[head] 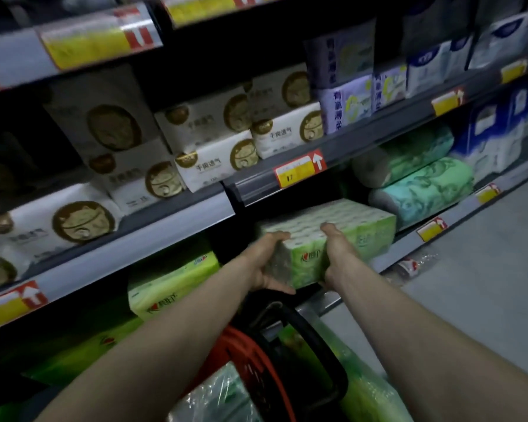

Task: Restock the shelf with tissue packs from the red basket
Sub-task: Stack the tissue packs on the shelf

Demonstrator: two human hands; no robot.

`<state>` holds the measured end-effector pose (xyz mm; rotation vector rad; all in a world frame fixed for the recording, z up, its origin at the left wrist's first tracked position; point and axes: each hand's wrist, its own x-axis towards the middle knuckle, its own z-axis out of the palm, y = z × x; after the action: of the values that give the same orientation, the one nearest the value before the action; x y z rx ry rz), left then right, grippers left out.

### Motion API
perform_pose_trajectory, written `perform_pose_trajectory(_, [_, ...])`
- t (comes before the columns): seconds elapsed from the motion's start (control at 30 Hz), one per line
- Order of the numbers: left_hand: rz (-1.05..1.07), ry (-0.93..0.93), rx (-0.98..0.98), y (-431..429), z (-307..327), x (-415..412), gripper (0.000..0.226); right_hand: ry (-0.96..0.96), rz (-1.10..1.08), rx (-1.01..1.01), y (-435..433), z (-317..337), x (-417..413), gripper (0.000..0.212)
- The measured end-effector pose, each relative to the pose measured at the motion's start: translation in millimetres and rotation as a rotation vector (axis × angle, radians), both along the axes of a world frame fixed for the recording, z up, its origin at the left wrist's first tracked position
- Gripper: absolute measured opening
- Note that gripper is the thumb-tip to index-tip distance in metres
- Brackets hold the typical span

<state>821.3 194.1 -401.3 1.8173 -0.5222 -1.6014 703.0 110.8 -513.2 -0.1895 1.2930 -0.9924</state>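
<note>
Head view, near to far. Closest, bottom centre: red basket (244,345) w/ black handle (317,351) raised over it. Inside are more green plastic-wrapped packs (223,397), blurred. Both forearms reach fwd above the basket.

Person's left hand (265,263) grips the near-left corner of a green tissue pack (366,220), thumb on top, fingers curled under the end. Their right hand (339,257) grips the pack's near-right side, thumb on top, fingers wrapped beneath. Pack lies lengthwise, approx level. Near end is in the hands above the basket, far end at the mouth of the lower shelf bay, just under the grey shelf edge (256,190). Can't tell if the far end rests on the shelf board or hangs free.

Left of the pack, same lower level: light-green packs w/ red logo (171,284), stacked. Right of it, further in: green and teal roll bundles (421,190), two high, lying on their sides. Beyond those, blue-and-white packs (497,138).

Shelf edge above the pack carries a red/yellow price tag (299,170) w/ white arrow pointing up. Next level up: white packs w/ gold round emblem (214,141), stacked along most of the row. Right of them, lilac packs (345,99). Top shelf edge has yellow/red tags (95,41), blurred. Grey floor (485,284) at right.
</note>
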Motion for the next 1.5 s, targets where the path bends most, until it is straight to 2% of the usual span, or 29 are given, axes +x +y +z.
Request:
perform_pose_trajectory(0.03, [0.031,0.012,-0.001,-5.1,-7.4,2.4,0.054,0.039,0.021,0.01,-5.2,-7.1,4.2,0.121])
perform_pose_trajectory(0.07, [0.066,0.012,0.008,-10.0,-14.7,5.0,0.058,0.079,0.065,0.012,-2.8,-5.2,6.7,0.119])
perform_pose_trajectory(0.13, [0.135,0.002,0.042,-21.2,-33.2,10.6,0.059,0.203,0.163,-0.016,13.1,16.2,9.5,0.098])
perform_pose_trajectory(0.27, [0.191,0.02,0.172,-40.9,-73.8,18.0,0.042,0.327,0.36,0.002,12.2,-6.7,16.1,0.099])
perform_pose_trajectory(0.37, [0.186,-0.022,0.177,-46.5,-94.1,27.0,0.042,0.287,0.425,-0.003,5.4,-30.8,22.3,0.116])
perform_pose_trajectory(0.43, [0.158,-0.094,0.161,-49.7,-101.8,33.1,0.032,0.348,0.46,0.028,-1.3,-51.9,27.6,0.141])
perform_pose_trajectory(0.47, [0.144,-0.133,0.15,-51.5,-106.4,36.1,0.026,0.397,0.453,0.043,-10.8,-69.9,30.1,0.145])
perform_pose_trajectory(0.5, [0.134,-0.163,0.146,-52.5,-108.3,36.8,0.024,0.428,0.428,0.041,-19.8,-85.5,30.8,0.135])
perform_pose_trajectory(0.53, [0.124,-0.211,0.133,-54.3,-111.6,37.4,0.029,0.443,0.389,0.018,-25.2,-90.6,29.5,0.117])
perform_pose_trajectory(0.63, [0.122,-0.278,0.084,-57.1,-116.3,29.8,0.056,0.386,0.243,-0.016,-20.6,-73.2,25.6,0.074])
perform_pose_trajectory(0.7, [0.184,-0.275,0.067,-59.2,-122.2,26.6,0.055,0.353,0.196,-0.017,-16.5,-66.8,25.9,0.05])
perform_pose_trajectory(0.73, [0.228,-0.262,0.06,-60.6,-123.7,24.9,0.052,0.334,0.193,-0.019,-16.4,-67.4,26.6,0.045])
perform_pose_trajectory(0.77, [0.268,-0.251,0.054,-62.3,-125.9,23.4,0.05,0.303,0.201,-0.015,-16.2,-67.4,27.8,0.048])
perform_pose_trajectory(0.87, [0.337,-0.236,0.029,-61.3,-128.7,22.0,0.045,0.192,0.234,-0.005,-20.3,-71.7,33.1,0.084])
perform_pose_trajectory(0.97, [0.351,-0.211,0.02,-63.7,-130.5,26.2,0.05,0.09,0.231,-0.01,-24.9,-77.7,35.5,0.089])
perform_pose_trajectory(1.07, [0.328,-0.184,0.023,-63.8,-128.1,26.7,0.044,0.104,0.286,-0.01,-27.1,-84.9,35.6,0.091])
perform_pose_trajectory(1.13, [0.294,-0.201,0.028,-59.9,-122.7,23.9,0.036,0.125,0.301,-0.001,-27.4,-88.3,30.9,0.084])
perform_pose_trajectory(1.23, [0.261,-0.251,0.008,-52.6,-113.0,21.2,0.04,0.193,0.333,0.007,-11.7,-56.5,16.5,0.044])
perform_pose_trajectory(1.27, [0.263,-0.24,-0.012,-47.8,-106.3,18.7,0.036,0.214,0.383,-0.001,-6.6,-45.4,11.3,0.036])
perform_pose_trajectory(1.4, [0.299,-0.334,-0.123,-24.8,-72.1,9.6,0.026,0.373,0.636,-0.083,10.0,-8.8,2.0,0.049])
perform_pose_trajectory(1.5, [0.223,-0.399,-0.226,-4.8,-50.8,8.2,0.024,0.685,0.894,-0.207,28.5,11.9,-9.7,0.04])
